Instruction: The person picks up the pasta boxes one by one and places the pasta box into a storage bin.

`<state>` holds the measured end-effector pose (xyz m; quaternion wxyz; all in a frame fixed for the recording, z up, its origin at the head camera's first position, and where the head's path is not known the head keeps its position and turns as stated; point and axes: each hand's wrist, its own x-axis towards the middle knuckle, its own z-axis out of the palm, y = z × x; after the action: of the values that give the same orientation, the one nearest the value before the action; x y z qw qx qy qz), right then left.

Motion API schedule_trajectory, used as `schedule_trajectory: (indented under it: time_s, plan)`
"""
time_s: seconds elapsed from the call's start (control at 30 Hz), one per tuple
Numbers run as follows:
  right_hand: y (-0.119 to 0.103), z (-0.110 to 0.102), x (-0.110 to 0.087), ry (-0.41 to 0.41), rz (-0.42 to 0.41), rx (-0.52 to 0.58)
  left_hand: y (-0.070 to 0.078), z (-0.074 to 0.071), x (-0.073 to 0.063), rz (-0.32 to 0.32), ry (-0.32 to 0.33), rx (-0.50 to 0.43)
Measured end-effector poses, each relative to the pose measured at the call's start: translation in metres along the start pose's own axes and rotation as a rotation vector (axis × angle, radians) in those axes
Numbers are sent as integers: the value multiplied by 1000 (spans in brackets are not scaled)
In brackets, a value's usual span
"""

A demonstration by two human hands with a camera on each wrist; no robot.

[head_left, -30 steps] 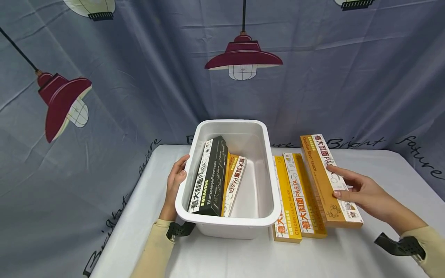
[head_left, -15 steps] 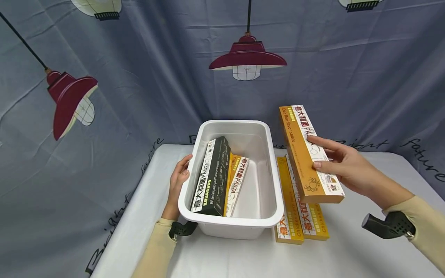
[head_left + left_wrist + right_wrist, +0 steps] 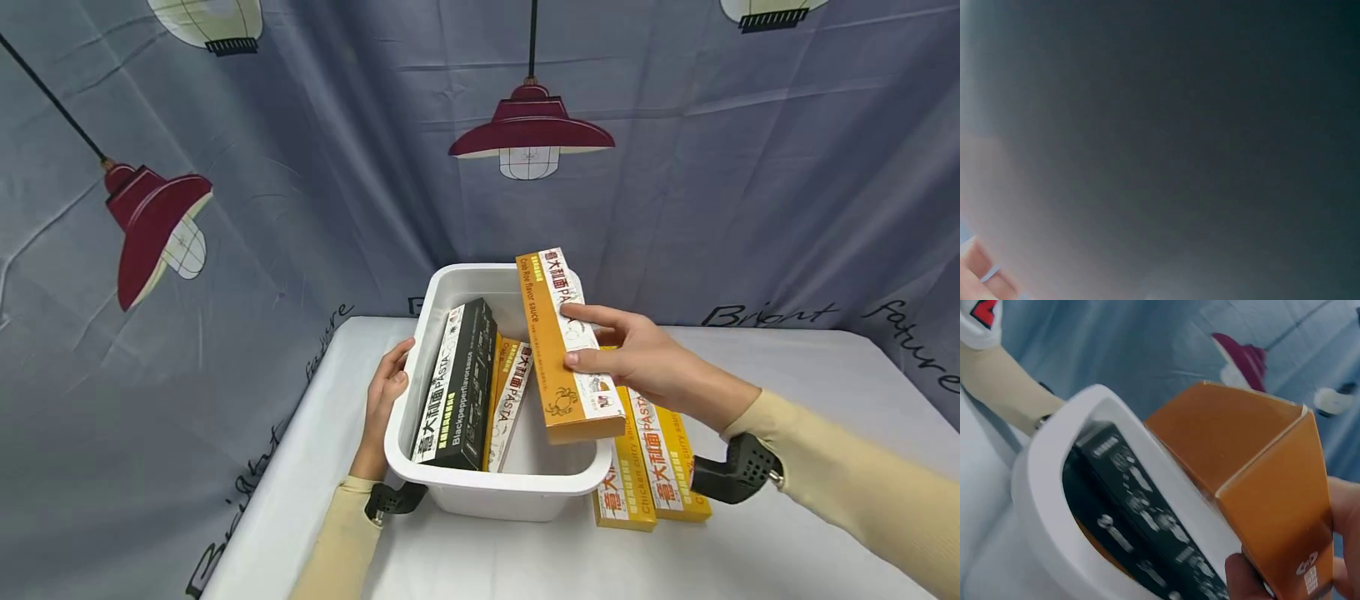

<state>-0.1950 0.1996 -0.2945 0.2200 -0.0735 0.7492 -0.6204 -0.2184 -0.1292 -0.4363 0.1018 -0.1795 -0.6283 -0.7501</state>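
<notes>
In my right hand point(image 3: 637, 358) is a Crab Roe flavor pasta box point(image 3: 551, 350), gripped by its right side between thumb and fingers. The box is orange and white, tilted, and held over the right part of a white plastic bin point(image 3: 517, 482). In the right wrist view, the orange end of the pasta box point(image 3: 1272, 494) faces the camera, close over the rim. My left hand point(image 3: 382, 400) holds the bin's left rim. Inside, a black pepper pasta box point(image 3: 471, 383) leans at the left beside an orange-and-white pasta box point(image 3: 510, 404). The left wrist view is mostly dark, with fingers point(image 3: 985, 275) in one corner.
Two yellow chicken curry pasta boxes, a nearer one point(image 3: 636, 492) and another to its right point(image 3: 663, 458), lie on the white table point(image 3: 810, 400) right of the bin. A grey curtain point(image 3: 337, 167) printed with lamps hangs behind the table.
My right hand has lifted the crab roe pasta box off the table's right side and carried it left, over the bin. The left hand stays at the bin's rim.
</notes>
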Motion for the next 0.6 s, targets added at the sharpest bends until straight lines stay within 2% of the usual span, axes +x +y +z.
schedule_trajectory:
  time_s: [0.37,0.6]
  plan:
    - [3,41,27,-31,53,52,-1,-1,1,24,4,-17]
    - [12,60,38,-30,53,5,-2,-1,1,-24,13,-24]
